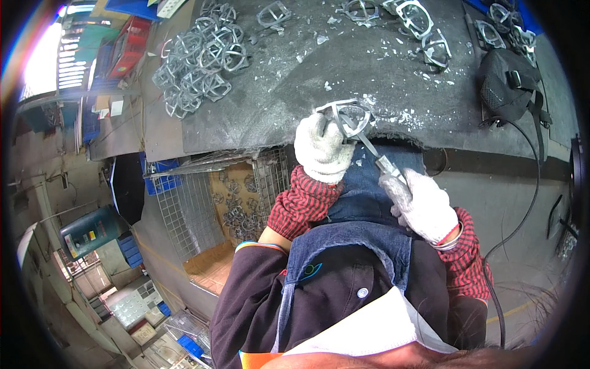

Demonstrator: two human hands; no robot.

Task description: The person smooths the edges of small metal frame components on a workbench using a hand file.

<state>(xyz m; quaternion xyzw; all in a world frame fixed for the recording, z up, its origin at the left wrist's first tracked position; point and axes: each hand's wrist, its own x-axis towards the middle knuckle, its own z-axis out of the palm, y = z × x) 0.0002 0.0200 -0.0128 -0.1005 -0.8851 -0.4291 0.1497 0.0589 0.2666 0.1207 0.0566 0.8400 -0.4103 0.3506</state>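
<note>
My left hand [321, 147], in a white knit glove, is closed around one side of a silvery metal ring frame [358, 130] with crossbars, held over the table's near edge. My right hand [424, 206], gloved the same way, grips a slim hand tool [387, 166] with a grey handle and a narrow blade; whether it is a file or a scraper I cannot tell. Its blade reaches up to the frame's near side and seems to touch it. Pale metal flakes [402, 118] lie on the dark table [264, 117] just beyond.
A heap of similar frames [206, 55] sits at the far left of the table, and several more [413, 19] at the far right. A black bag [513, 80] with a cable lies at the right. Below left, a wire cage [190, 209] holds more frames on cardboard.
</note>
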